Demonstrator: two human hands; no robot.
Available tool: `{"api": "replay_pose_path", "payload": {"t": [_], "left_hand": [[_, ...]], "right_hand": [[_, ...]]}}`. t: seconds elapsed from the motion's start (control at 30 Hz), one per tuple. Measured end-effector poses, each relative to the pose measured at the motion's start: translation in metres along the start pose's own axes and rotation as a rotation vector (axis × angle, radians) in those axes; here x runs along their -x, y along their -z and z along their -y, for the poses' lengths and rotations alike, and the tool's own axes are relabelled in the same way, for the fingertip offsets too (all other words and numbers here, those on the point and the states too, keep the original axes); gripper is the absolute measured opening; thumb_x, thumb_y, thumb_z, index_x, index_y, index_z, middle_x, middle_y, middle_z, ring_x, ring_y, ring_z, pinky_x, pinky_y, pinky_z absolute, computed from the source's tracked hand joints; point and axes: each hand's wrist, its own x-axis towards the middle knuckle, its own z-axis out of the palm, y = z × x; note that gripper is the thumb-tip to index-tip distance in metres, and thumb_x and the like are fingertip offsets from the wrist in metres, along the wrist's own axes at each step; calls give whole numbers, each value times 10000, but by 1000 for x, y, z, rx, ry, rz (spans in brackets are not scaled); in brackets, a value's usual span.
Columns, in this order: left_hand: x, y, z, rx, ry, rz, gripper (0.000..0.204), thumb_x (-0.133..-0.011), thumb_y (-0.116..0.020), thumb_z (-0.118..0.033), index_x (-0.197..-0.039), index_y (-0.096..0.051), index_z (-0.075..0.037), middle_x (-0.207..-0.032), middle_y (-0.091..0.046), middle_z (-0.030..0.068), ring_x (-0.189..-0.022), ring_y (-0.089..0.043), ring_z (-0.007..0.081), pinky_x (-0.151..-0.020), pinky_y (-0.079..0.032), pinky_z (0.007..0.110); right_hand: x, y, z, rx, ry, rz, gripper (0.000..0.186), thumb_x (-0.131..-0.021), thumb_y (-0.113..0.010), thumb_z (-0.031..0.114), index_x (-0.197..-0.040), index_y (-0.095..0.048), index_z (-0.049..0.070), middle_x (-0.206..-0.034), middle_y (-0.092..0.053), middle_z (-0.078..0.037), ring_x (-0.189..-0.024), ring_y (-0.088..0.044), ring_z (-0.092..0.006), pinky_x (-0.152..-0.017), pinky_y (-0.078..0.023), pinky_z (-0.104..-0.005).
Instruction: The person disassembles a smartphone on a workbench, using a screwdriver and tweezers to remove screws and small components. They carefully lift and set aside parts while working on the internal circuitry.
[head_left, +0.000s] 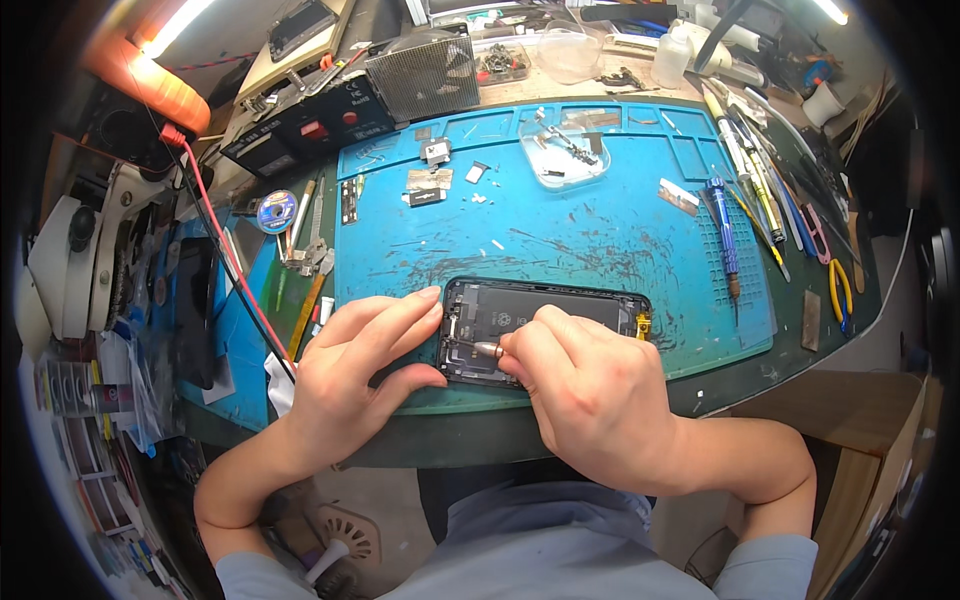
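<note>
An opened smartphone [590,305] lies flat on the blue work mat, its black battery and inner parts showing. My left hand [345,370] steadies the phone's left end, fingertips at the upper corner and thumb at the lower one. Pinched in my right hand [590,390] is a slim screwdriver [488,349]. Only its silver front end shows; the rest is hidden by my fingers. Its thin tip points left, into the phone's left part. At the phone's right end a yellow piece [643,325] sticks up beside my knuckles.
Beyond the phone stands a clear plastic tub [565,178] with small parts. A blue screwdriver [722,240], yellow-handled pliers [840,295] and several tools lie right. Small phone parts [430,180] lie far left on the mat. A solder spool [276,212] and red cable [225,225] are left.
</note>
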Motion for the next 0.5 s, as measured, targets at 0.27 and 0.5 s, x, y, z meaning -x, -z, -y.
{"api": "replay_pose_path", "payload": {"t": [0.27,0.5], "left_hand": [[1,-1,2,-6,-38,-5,719,-778,-922,-157,-1400,-663,94,-1363,-763,151,-1168,-712,312,-987,-588,403],[2,-2,3,-18,-45,1,787,-794,-935,-212,-1454,-622,81,-1264,-811,162,-1168,-717,311,-1008,-569,402]], "right_hand": [[-1,-3,-2,32,62,-65,138,-828,-706,130,-883,-583,104,-811,-491,-31,-693,-600,-154,-532,-511,-312],[-1,-6,-2,116,130,-97,152,-818,-711,171,-842,-568,125,-800,-453,-10,-676,-548,-129,-518,-462,-280]]}}
